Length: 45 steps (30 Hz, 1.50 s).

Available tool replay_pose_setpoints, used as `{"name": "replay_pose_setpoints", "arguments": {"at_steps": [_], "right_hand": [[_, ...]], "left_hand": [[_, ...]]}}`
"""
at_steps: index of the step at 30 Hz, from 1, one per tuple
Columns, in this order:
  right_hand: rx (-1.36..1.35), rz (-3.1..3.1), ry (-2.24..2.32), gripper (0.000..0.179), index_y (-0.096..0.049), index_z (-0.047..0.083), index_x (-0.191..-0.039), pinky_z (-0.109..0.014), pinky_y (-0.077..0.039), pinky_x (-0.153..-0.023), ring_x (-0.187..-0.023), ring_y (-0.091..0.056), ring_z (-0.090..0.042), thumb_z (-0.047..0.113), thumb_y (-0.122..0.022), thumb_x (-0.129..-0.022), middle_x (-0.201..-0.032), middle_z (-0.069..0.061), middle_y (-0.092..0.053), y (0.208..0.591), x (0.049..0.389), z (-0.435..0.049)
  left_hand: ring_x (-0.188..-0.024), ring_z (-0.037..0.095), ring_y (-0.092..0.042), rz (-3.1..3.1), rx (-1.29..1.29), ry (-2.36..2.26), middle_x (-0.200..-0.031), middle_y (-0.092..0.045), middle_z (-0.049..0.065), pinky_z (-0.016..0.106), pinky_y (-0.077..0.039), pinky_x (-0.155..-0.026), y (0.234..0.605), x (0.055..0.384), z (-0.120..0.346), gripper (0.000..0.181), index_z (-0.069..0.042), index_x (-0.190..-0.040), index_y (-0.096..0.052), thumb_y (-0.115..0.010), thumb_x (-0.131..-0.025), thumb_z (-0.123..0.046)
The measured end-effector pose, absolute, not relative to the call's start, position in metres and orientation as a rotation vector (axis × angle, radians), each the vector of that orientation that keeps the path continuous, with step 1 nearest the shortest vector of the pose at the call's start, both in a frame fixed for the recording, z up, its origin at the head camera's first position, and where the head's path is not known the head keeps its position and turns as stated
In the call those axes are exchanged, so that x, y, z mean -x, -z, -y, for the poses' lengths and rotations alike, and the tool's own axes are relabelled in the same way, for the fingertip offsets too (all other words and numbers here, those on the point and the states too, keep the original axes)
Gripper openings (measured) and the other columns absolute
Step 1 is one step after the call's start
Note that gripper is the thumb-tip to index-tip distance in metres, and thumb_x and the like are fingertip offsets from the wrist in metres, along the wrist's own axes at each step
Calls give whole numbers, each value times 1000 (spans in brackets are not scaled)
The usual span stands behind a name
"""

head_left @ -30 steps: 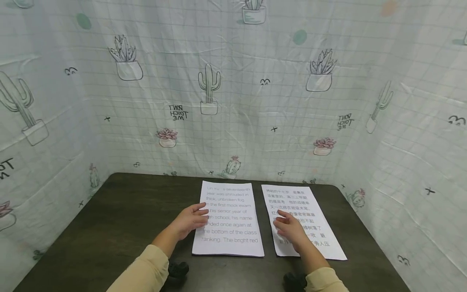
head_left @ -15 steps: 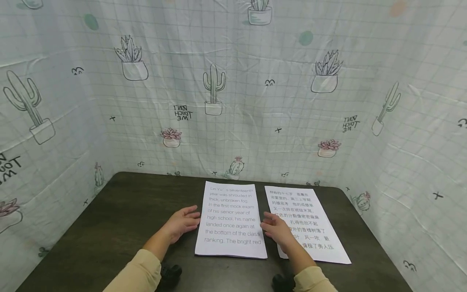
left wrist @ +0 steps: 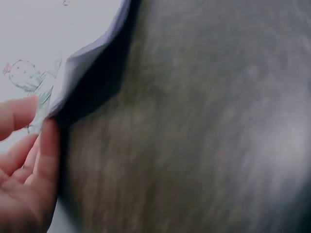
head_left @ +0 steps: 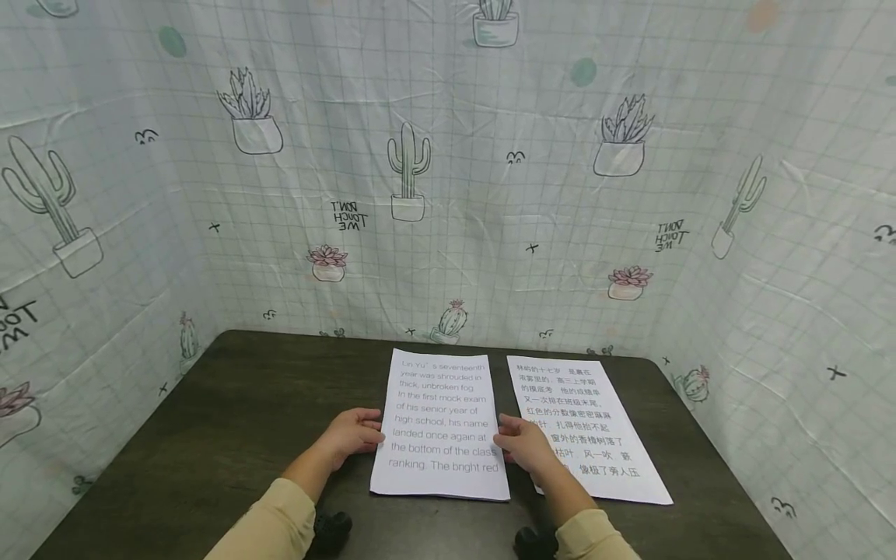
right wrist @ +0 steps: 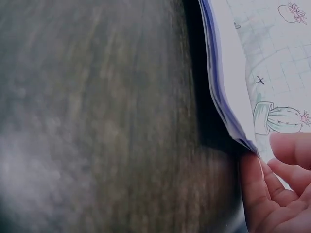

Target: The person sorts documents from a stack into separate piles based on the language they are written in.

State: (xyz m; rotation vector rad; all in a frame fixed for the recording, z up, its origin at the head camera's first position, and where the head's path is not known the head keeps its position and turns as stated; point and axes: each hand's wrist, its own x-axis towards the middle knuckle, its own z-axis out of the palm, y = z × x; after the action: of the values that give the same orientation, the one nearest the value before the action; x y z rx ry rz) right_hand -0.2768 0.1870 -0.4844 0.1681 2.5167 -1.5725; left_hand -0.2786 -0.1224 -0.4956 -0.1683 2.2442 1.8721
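A stack of white paper (head_left: 439, 420) printed with large English text lies near the middle of the dark table. My left hand (head_left: 350, 435) grips its left edge. My right hand (head_left: 526, 445) holds the opposite edge, with the thumb over the margin. Both wrist views show the side of the stack (left wrist: 73, 73) bent upward at a fingertip, with dark shadow beneath it. Layered sheets show along the edge of the stack (right wrist: 218, 82) in the right wrist view. Parts of the fingers under the paper are hidden.
A second white paper (head_left: 595, 435) with Chinese text lies slanted to the right, partly behind my right hand. Pale curtains (head_left: 462, 257) with cactus drawings enclose the dark table (head_left: 280, 389) at back and sides. Dark wrist devices (head_left: 332, 533) sit under both wrists.
My right hand has moved left from the Chinese-text paper to the right edge of the English-text stack. My left hand drew back slightly, then came in against the left edge.
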Motion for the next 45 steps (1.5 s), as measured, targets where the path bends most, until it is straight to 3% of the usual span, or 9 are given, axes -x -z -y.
{"name": "replay_pose_setpoints", "arguments": {"at_steps": [8, 29, 33, 39, 45], "right_hand": [[-146, -2539, 1547, 51, -50, -9, -136, -41, -58, -83, -104, -65, -29, 1, -63, -87, -124, -26, -61, 488, 277, -187], [-170, -2601, 1509, 50, -54, -8, -134, -45, -56, -89, -103, -65, -27, -2, -63, -84, -122, -24, -64, 497, 279, -186], [-178, -2595, 1519, 51, -53, -7, -134, -45, -56, -90, -105, -65, -29, -1, -63, -85, -123, -24, -63, 498, 278, -186], [-197, -2552, 1566, 51, -51, -7, -136, -48, -54, -93, -109, -64, -31, 1, -62, -87, -124, -23, -62, 496, 277, -188], [-222, -2445, 1681, 50, -47, -6, -140, -49, -52, -95, -117, -60, -33, 8, -58, -94, -133, -27, -57, 494, 275, -193]], "left_hand": [[-73, 15, -65, -2449, 272, -1811, -91, -71, 17, 34, -59, -69, 500, 279, 113, 42, 12, -118, -62, -73, -78, 6], [-66, 15, -59, -2524, 323, -1830, -86, -67, 15, 26, -52, -58, 497, 278, 106, 16, 7, -94, -68, -70, -81, -1], [-69, 15, -61, -2492, 274, -1827, -91, -69, 16, 28, -55, -62, 496, 279, 106, 24, 8, -103, -67, -67, -82, -2], [-85, 19, -66, -2266, 174, -1872, -110, -69, 21, 38, -59, -74, 493, 282, 111, 54, 9, -131, -54, -60, -77, 10], [-89, 16, -66, -2001, 53, -2037, -133, -58, 26, 32, -57, -73, 499, 285, 119, 63, 7, -144, -40, -57, -83, 9]]}}
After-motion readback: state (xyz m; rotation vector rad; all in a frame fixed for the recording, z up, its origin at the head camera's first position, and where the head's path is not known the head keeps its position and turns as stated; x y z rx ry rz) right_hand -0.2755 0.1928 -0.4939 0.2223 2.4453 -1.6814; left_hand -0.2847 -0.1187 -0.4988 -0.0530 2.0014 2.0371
